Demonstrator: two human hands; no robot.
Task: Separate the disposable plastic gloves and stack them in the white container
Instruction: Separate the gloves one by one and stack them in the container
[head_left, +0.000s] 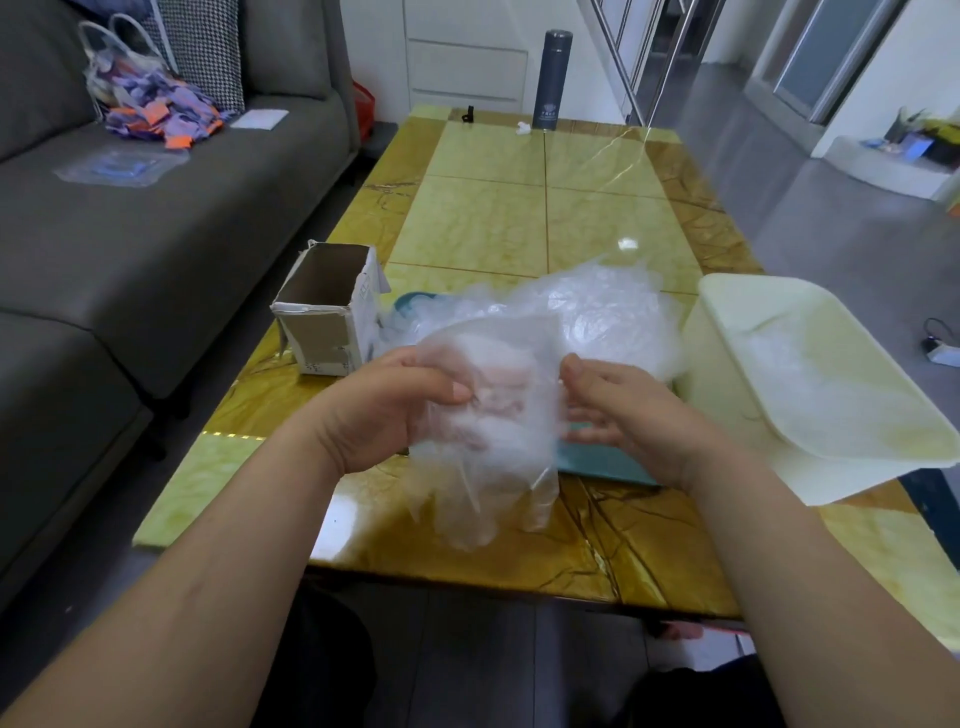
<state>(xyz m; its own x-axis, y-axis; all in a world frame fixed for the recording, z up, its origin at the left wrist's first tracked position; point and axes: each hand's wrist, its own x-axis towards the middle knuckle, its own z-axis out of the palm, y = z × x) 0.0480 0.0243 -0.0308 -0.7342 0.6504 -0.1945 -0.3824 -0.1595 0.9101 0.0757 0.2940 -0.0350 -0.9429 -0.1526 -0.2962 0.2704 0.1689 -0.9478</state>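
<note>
Held glove (493, 415) hangs btwn both hands, above near part of tabletop (493, 218). Long axis approx vertical, loose end drooping twd near edge. Left hand (384, 410): grip clamped on glove's left side, thumb over film. Right hand (618, 415): grip pinches right edge. Glove pile (582, 306) just behind, on teal tray (608, 462). White container (831, 431) to right, beside pile, some clear film inside. Open cardboard box (327, 312) to left; flask (553, 78) at far end.
</note>
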